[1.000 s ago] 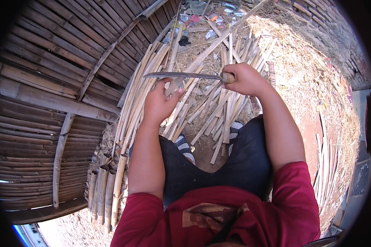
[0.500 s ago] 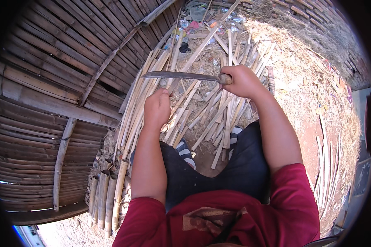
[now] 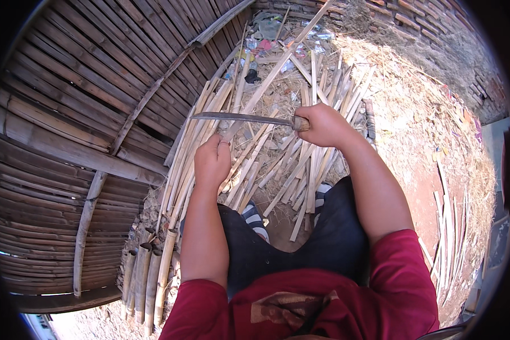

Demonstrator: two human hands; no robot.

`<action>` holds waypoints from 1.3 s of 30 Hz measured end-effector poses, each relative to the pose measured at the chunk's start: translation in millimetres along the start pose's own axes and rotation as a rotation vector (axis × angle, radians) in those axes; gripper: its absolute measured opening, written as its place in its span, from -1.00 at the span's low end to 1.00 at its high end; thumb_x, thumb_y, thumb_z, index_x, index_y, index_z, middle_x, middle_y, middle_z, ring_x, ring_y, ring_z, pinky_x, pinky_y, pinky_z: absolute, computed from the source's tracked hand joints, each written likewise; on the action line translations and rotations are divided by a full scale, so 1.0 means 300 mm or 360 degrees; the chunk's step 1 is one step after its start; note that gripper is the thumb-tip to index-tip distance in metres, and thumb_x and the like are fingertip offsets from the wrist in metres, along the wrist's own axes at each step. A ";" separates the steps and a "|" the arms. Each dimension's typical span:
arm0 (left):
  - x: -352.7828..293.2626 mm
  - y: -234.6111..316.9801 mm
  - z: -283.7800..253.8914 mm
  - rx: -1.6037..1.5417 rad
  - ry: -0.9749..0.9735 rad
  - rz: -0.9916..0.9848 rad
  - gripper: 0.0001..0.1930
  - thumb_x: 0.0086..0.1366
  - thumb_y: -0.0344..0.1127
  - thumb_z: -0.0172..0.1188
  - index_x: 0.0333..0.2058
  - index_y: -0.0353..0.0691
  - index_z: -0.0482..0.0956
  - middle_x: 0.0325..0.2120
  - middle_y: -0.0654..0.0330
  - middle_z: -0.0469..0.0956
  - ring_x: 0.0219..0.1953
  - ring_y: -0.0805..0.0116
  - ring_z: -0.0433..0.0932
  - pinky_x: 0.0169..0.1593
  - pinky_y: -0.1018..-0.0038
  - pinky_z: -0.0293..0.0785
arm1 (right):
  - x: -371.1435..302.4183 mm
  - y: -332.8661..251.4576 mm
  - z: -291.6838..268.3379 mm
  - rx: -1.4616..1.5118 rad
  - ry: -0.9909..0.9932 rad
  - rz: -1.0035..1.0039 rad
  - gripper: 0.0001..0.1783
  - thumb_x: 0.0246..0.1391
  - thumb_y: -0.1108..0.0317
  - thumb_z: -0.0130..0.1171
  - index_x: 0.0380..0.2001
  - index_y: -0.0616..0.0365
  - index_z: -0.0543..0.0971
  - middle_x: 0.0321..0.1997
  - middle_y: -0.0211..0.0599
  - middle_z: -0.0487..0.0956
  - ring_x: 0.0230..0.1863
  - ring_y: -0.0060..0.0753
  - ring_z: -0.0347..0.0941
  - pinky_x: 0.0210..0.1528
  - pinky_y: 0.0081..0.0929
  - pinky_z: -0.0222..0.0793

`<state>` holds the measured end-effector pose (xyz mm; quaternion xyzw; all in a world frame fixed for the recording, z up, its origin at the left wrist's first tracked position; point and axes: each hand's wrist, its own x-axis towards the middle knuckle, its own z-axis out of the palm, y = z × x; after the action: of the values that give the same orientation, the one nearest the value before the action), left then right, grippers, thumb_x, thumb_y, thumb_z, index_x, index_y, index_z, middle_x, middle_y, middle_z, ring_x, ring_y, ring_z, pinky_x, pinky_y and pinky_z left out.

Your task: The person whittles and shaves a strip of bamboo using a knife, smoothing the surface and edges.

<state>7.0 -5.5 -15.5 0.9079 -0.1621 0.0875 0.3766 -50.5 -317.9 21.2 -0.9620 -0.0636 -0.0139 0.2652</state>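
Observation:
My right hand (image 3: 326, 126) is wrapped round the short wooden handle of a machete (image 3: 241, 117). Its long, slightly curved dark blade points left, level across the view. Closed round the near end of a long, flat bamboo strip (image 3: 273, 72) is my left hand (image 3: 212, 161), thumb on top. From there the strip slants away to the upper right. The blade crosses the strip just beyond my left fingers; whether it touches cannot be told.
Split bamboo strips (image 3: 309, 175) lie piled before my striped sandals (image 3: 255, 218). A woven bamboo wall (image 3: 68, 136) rises at left, with several bamboo tubes (image 3: 143, 277) at its foot. Straw (image 3: 402, 102) covers ground at right; a brick wall (image 3: 436, 34) stands behind. More strips (image 3: 450, 238) lie far right.
The machete and my right hand have shifted slightly left and nearer to me, and the blade shows thinner. My left hand still grips the bamboo strip. The whole view has tilted slightly.

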 end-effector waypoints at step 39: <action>-0.011 0.034 0.016 -0.0034 -0.0119 0.0172 -0.71 0.47 -0.20 0.09 -0.26 -0.35 0.60 -0.43 -0.28 0.61 -0.33 -0.34 0.61 -0.22 -0.05 0.48 | -0.015 0.065 -0.018 -0.0157 0.0058 0.0094 -0.67 -0.07 0.29 0.38 -0.16 0.05 0.71 -0.22 -0.05 0.72 -0.10 0.15 0.64 -0.06 -0.01 0.56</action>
<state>0.4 -14.8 -13.0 0.8963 -0.2258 0.0719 0.3747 -52.4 -337.6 15.5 -0.9749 -0.0296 -0.0267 0.2189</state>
